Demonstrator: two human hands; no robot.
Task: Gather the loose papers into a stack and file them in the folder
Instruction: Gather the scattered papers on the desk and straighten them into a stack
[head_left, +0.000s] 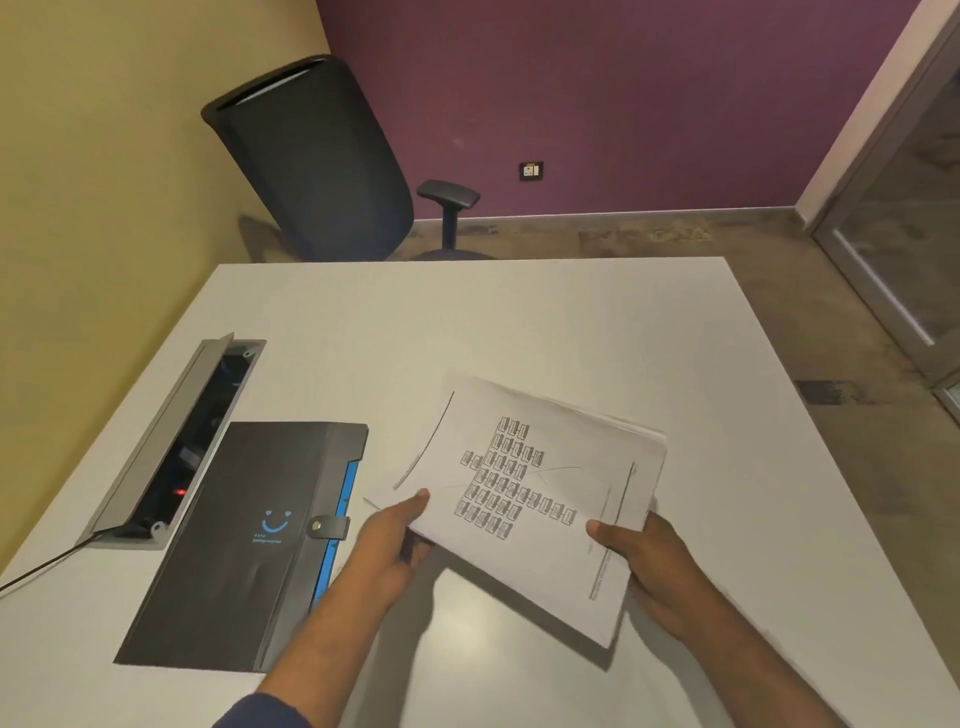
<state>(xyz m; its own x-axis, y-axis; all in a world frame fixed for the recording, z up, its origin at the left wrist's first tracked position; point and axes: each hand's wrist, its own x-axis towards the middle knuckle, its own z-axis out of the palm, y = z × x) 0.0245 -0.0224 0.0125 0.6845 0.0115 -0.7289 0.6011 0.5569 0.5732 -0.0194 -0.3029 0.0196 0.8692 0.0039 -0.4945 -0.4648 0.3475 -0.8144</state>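
Note:
A stack of white papers with a printed pattern of small boxes on its top sheet is held tilted above the white table. My left hand grips its near left corner, thumb on top. At the stack's right edge my right hand holds it the same way, thumb on top. A black folder with a blue edge and a snap strap lies shut on the table, left of the papers.
A grey cable box with its lid raised is set into the table left of the folder, and a cable runs off to the left. A black office chair stands beyond the table's far edge.

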